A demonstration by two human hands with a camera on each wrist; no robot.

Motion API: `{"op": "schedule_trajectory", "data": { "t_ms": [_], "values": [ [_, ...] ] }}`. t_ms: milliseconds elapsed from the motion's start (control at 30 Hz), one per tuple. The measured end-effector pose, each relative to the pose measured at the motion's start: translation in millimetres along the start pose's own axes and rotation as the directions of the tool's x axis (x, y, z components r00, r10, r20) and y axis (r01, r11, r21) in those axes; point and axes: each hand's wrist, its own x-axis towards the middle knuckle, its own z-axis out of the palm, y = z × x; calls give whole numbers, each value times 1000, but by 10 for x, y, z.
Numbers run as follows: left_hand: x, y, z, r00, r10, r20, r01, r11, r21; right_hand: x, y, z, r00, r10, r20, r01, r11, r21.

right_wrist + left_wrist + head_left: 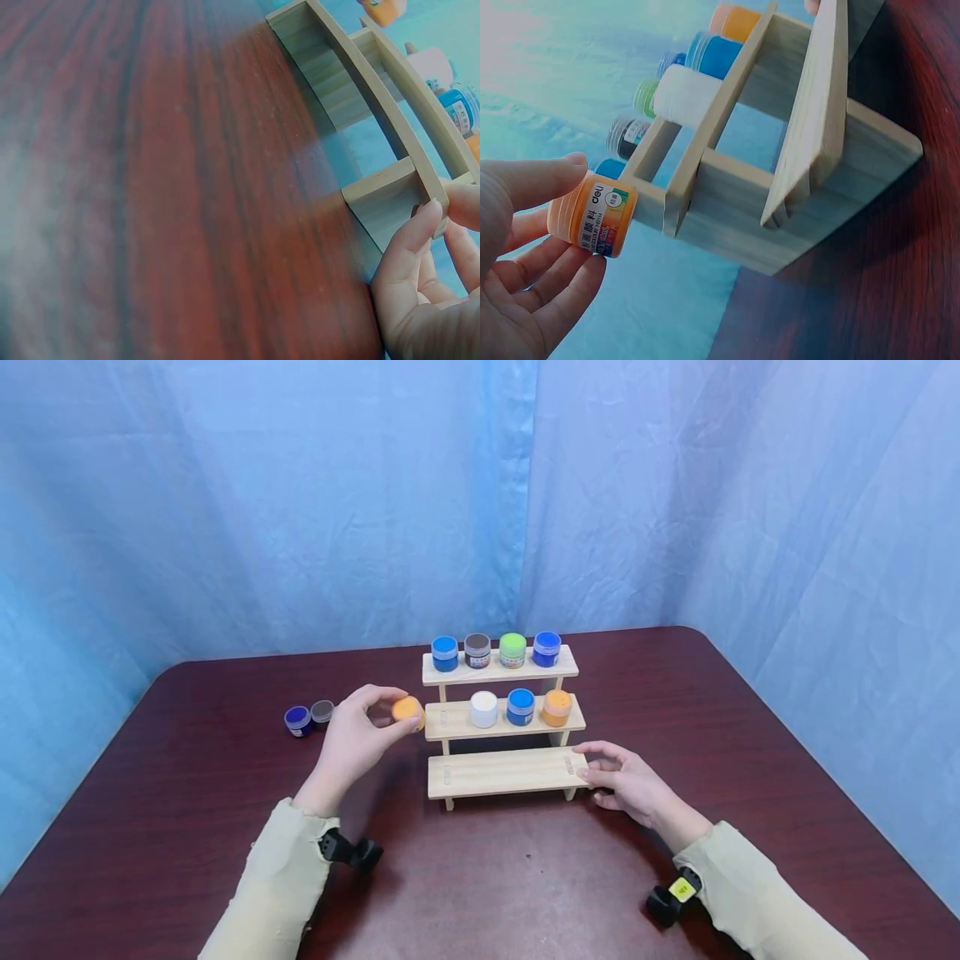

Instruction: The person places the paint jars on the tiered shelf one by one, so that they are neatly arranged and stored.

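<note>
My left hand (pixel 363 732) pinches an orange paint jar (pixel 594 217) between thumb and fingers, off the left end of the middle shelf. The jar's label faces the left wrist camera. My right hand (pixel 628 785) grips the right end of the bottom shelf of a three-step wooden rack (pixel 504 772), thumb on its front edge. On the middle shelf stand a white jar (pixel 483 710), a blue jar (pixel 521 707) and another orange jar (pixel 557 708), leaving its left end bare. The top shelf carries blue (pixel 445 654), dark brown (pixel 477 651), green (pixel 512 651) and dark blue (pixel 547 649) jars.
Left of the rack, a dark blue jar (pixel 297 722) and a dark brown jar (pixel 322 712) stand side by side on the dark red table (pixel 495 877). Light blue curtains (pixel 337 510) hang behind the table and along its sides.
</note>
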Motion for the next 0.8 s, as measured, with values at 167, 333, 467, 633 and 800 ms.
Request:
{"op": "schedule_trajectory", "data": {
  "t_ms": [167,333,467,633,800],
  "values": [
    [22,50,57,1000,24,7,-24,1000,-1,9,0,4,1000,2,-3,-2,1000,-2],
    [44,107,126,999,31,21,-31,1000,-7,14,-5,4,1000,3,-6,-3,1000,-8],
    [65,129,176,998,45,38,-44,999,-20,9,-4,5,1000,2,-8,-2,1000,-6],
    [81,140,211,997,49,55,-49,999,-4,2,3,5,1000,-6,-2,6,1000,-8],
    [106,148,234,996,56,65,-56,998,0,6,12,1,1000,-8,-1,8,1000,0]
  ]
}}
